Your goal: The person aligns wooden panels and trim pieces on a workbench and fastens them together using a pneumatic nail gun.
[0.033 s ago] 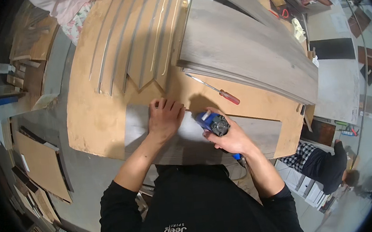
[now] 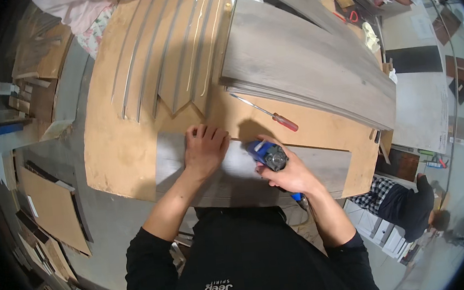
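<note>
A long grey wood-grain board (image 2: 322,162) lies across the near side of the table, in front of my body. My left hand (image 2: 206,150) presses on it, fingers bent at its far edge as they grip it; the fingertips are partly hidden. In my right hand (image 2: 292,170) is a blue and black air nail gun (image 2: 266,154), its nose hidden beneath the body near the board's far edge. A blue hose fitting (image 2: 297,196) shows below that hand. Just beyond lies a screwdriver (image 2: 276,118) with a red handle.
Large grey panels (image 2: 301,56) are stacked at the far right of the tan table (image 2: 111,150). Thin slats (image 2: 172,56) lie at the far left, some with pale glue lines. Red-handled scissors (image 2: 353,16) rest farther back. Other people (image 2: 408,207) are to the right.
</note>
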Action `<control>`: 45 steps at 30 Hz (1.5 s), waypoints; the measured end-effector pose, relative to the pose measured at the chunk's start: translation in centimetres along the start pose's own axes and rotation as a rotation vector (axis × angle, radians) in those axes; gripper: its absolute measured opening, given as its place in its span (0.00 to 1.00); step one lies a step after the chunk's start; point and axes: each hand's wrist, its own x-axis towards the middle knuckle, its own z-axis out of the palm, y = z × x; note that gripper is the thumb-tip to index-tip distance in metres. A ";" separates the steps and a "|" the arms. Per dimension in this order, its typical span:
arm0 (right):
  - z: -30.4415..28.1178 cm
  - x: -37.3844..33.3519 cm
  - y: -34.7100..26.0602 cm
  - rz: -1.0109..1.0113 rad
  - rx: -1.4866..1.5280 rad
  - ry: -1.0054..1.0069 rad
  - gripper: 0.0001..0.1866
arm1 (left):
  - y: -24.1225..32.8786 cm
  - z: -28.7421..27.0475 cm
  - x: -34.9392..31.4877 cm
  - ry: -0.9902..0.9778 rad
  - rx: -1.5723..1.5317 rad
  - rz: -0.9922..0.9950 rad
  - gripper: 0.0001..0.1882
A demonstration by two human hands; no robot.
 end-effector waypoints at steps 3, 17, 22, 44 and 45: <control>-2.2 -1.5 1.7 0.050 0.015 0.092 0.35 | 0.0 -0.3 -0.1 0.038 -0.003 0.002 0.07; -8.4 -4.6 8.1 0.064 0.078 0.305 0.37 | 11.8 7.3 2.0 -0.286 -0.156 0.129 0.11; -9.3 -4.8 8.2 0.135 0.134 0.244 0.38 | 12.2 8.6 1.9 -0.256 -0.070 0.178 0.08; -25.0 -12.0 19.5 0.131 0.419 0.585 0.15 | 13.3 7.2 3.0 -0.221 -0.043 0.147 0.07; -25.2 -11.9 19.4 0.149 0.402 0.567 0.15 | 13.4 7.0 3.0 -0.266 -0.034 0.119 0.06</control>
